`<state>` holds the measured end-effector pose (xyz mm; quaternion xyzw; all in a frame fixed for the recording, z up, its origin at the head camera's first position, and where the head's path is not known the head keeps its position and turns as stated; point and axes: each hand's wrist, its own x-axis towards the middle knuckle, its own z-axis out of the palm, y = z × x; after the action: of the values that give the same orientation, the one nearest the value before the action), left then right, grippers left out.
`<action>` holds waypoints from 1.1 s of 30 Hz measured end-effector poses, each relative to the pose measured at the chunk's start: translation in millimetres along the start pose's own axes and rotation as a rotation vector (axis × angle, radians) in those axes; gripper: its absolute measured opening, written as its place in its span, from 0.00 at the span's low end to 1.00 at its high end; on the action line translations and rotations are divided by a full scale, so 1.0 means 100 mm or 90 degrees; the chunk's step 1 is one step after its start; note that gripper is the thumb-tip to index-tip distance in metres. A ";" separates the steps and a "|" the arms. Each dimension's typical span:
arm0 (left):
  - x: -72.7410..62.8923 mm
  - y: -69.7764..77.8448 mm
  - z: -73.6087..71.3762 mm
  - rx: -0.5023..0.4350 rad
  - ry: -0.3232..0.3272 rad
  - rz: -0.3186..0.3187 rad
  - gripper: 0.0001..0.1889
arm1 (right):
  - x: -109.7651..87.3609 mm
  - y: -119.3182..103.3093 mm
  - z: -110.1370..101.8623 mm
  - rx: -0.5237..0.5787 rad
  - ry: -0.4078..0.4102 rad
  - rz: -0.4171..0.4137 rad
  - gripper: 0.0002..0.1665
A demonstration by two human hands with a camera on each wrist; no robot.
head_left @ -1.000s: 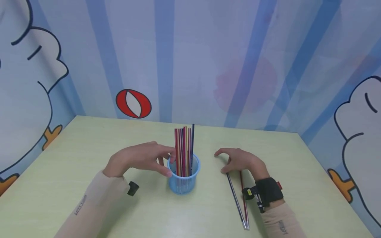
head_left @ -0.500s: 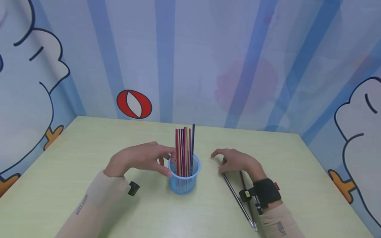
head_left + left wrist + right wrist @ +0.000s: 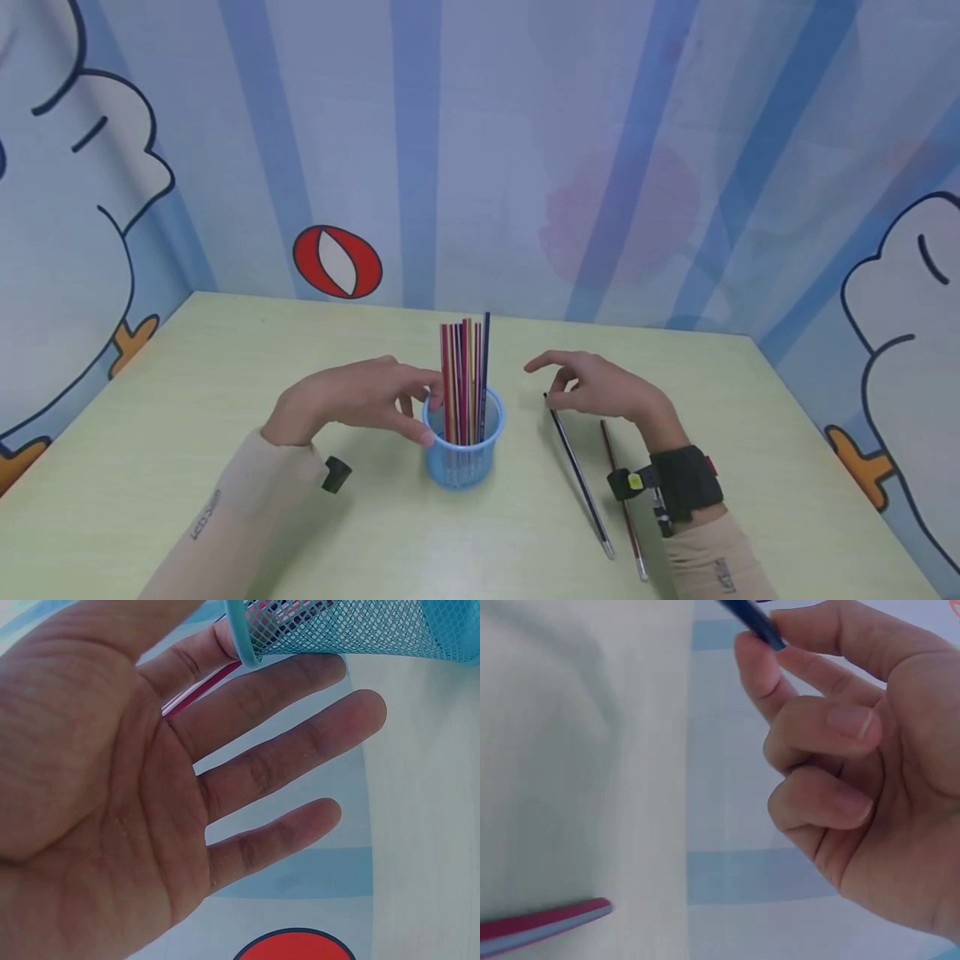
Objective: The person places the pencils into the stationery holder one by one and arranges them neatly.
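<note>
A blue mesh pencil cup (image 3: pixel 461 468) stands on the table with several striped pencils (image 3: pixel 463 375) upright in it. My left hand (image 3: pixel 360 396) is at the cup's left rim, its thumb on the near side and index finger farther back. The left wrist view shows the other fingers straight, the middle one beside the mesh (image 3: pixel 375 626). Thumb and index finger of my right hand (image 3: pixel 603 385) pinch the far end of a dark pencil (image 3: pixel 577 471); that end (image 3: pixel 759 624) shows in the right wrist view. A red pencil (image 3: pixel 622 500) lies under the right wrist, untouched by the fingers.
The pale table (image 3: pixel 360 542) ends at a backdrop (image 3: pixel 495 167) with blue stripes and cartoon figures. A black strap with a small camera (image 3: pixel 678 483) is on the right wrist. Another black camera piece (image 3: pixel 337 475) sits by the left sleeve.
My right hand first shifts slightly left, then moves up and away, drawing the dark pencil with it. The near ends of the two pencils have come apart. The left hand and cup stay put.
</note>
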<state>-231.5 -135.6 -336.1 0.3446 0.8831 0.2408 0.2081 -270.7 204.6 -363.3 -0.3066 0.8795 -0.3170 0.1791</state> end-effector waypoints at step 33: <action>-0.01 -0.02 0.01 -0.002 0.003 0.007 0.16 | -0.47 -0.57 -0.30 0.158 0.351 -0.126 0.10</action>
<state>-231.6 -136.9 -337.6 0.3489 0.8814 0.2439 0.2050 -226.7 213.7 -297.2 -0.2694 0.8153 -0.5089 -0.0617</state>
